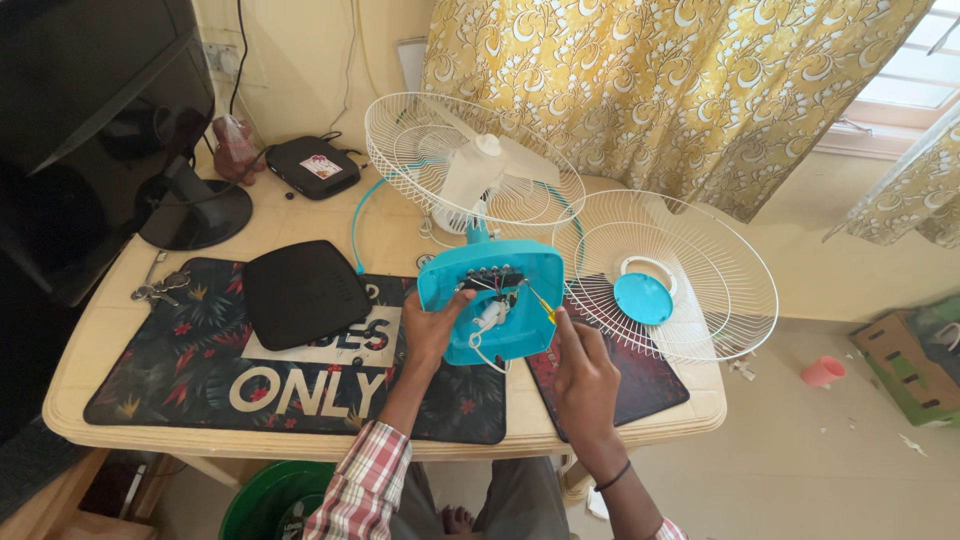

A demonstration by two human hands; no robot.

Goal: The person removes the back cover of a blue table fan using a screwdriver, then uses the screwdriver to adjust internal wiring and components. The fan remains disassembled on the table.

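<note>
My left hand (pixel 432 328) grips the left edge of a turquoise fan base (pixel 520 325), tipped up so that its open underside with wires and a white part faces me. My right hand (pixel 582 368) holds a thin yellow-handled tool (pixel 543 300) whose tip reaches into the base's wiring. Behind the base lies the fan's rear wire guard with the white motor and blades (pixel 478 170). The loose front wire guard (pixel 700 300) with its turquoise centre disc lies at the right, overhanging the table's edge.
A dark floral mat (pixel 200 370) covers the beige table (pixel 110 420). On it rests a black flat router-like box (pixel 303 292). Keys (pixel 158 290), a monitor stand (pixel 195 215) and a small black box (pixel 312 166) stand at the left. A green bucket (pixel 270 505) is under the table; a pink cup (pixel 823 371) is on the floor.
</note>
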